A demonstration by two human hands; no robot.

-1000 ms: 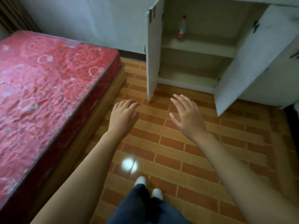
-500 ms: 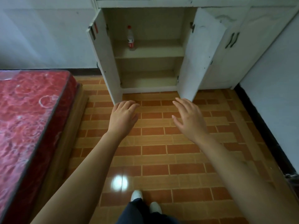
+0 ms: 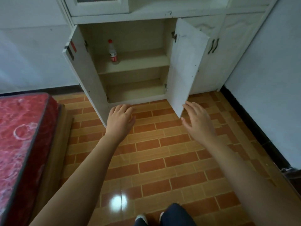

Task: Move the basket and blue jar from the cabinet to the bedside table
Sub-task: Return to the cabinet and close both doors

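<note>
Against the far wall stands the white cabinet (image 3: 146, 12), its lower compartment thrown open so that both shelves are laid bare to a person standing in front of it; the left door (image 3: 84, 75) and the right door (image 3: 185, 66) are swung out over the tiled floor (image 3: 154, 152), which leaves a clear way in between them. To the left lies a red mattress (image 3: 19, 136) on a wooden base, set well apart from the cabinet's opening. Neither the basket nor the blue jar shows anywhere — the upper shelf (image 3: 138, 66) carries only a small clear bottle (image 3: 112, 53) with a red cap, pushed toward its left rear corner, and the bottom shelf looks bare; the bedside table is not in view either. By my judgement the two things have either gone already or sit somewhere the camera does not reach, and I cannot tell which. Both arms are stretched forward at about the height of the cabinet's base. The left hand (image 3: 119, 121) hangs palm down with fingers loosely spread, gripping nothing, just in front of the bottom sill. The right hand (image 3: 198, 121) is likewise spread and empty, its fingertips close by the lower corner of the right door — placed, I would guess, to catch and swing it
</note>
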